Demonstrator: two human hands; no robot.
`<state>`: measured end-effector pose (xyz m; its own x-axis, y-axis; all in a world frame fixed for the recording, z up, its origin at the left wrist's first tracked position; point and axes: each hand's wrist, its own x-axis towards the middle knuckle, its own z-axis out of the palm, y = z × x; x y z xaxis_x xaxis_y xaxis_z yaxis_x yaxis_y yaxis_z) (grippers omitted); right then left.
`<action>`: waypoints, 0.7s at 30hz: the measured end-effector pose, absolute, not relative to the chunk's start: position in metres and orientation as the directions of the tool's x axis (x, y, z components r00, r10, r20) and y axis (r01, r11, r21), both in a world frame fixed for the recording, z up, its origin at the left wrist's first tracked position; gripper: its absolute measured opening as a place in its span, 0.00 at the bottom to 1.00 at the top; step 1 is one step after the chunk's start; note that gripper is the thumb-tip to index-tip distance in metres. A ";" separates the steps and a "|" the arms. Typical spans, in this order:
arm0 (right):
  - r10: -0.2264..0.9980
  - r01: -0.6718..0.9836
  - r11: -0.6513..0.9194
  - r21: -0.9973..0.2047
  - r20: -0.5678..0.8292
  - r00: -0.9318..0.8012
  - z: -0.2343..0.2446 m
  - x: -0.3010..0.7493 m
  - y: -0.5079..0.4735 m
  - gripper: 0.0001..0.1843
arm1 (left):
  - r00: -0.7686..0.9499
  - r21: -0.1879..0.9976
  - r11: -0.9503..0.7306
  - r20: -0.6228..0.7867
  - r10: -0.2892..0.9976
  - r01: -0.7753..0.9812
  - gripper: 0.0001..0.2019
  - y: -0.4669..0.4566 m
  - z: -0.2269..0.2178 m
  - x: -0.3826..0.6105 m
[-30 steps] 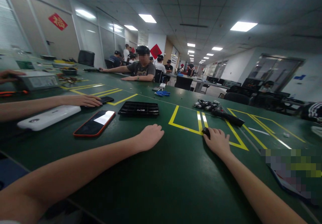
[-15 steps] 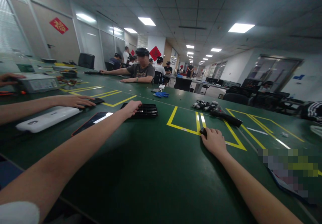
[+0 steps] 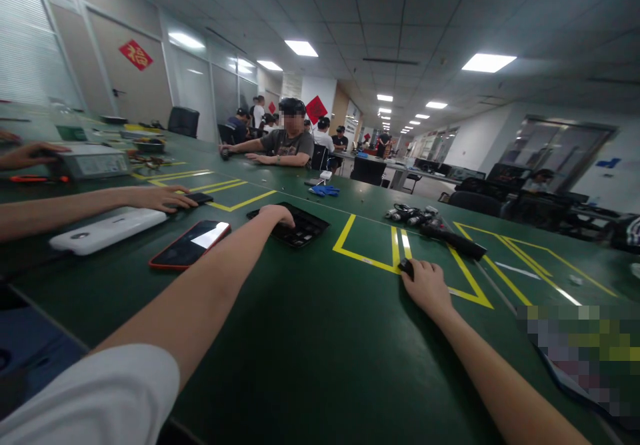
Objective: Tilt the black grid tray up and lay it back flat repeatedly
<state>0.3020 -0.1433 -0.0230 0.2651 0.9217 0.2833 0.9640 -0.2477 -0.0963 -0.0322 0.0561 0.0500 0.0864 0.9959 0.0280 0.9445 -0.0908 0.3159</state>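
Observation:
My left hand [image 3: 278, 215] is closed at the left part of a shallow black tray [image 3: 305, 226] with compartments; its fingertips are largely hidden. The tray lies on the green table at a slant. My right hand [image 3: 427, 287] rests on the table with its fingers round a small black object [image 3: 407, 268], mostly covered by the hand. That hand is at the near edge of a yellow tape outline [image 3: 367, 260]. A phone with an orange-red edge [image 3: 190, 245] lies face up left of my left forearm.
A co-worker's hand [image 3: 163, 198] rests on a dark device beside a long white case [image 3: 107, 231]. Another person's hand touches a grey box [image 3: 95, 161]. Bundled cables [image 3: 410, 214], a black bar-shaped object [image 3: 454, 241] and blue gloves [image 3: 325, 191] lie farther back. A person [image 3: 290, 145] sits opposite.
The black tray has turned and now shows more of its inside, with my left hand shifted slightly right along with it. My right hand stays in place. The view has shifted slightly.

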 end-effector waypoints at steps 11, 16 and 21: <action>0.924 0.626 0.178 -0.759 0.349 0.160 -0.018 0.262 -0.138 0.25 | 0.359 0.625 -0.417 0.225 0.906 0.660 0.24 -0.033 0.010 0.037; 0.887 0.413 0.416 -0.810 0.462 0.013 -0.024 0.237 -0.145 0.18 | 0.460 0.721 -0.529 0.321 0.827 0.448 0.25 -0.072 -0.006 0.059; 0.850 0.639 0.413 -0.649 0.526 -0.015 -0.032 0.239 -0.149 0.22 | 0.506 0.677 -0.595 0.363 0.782 0.434 0.27 -0.079 -0.010 0.053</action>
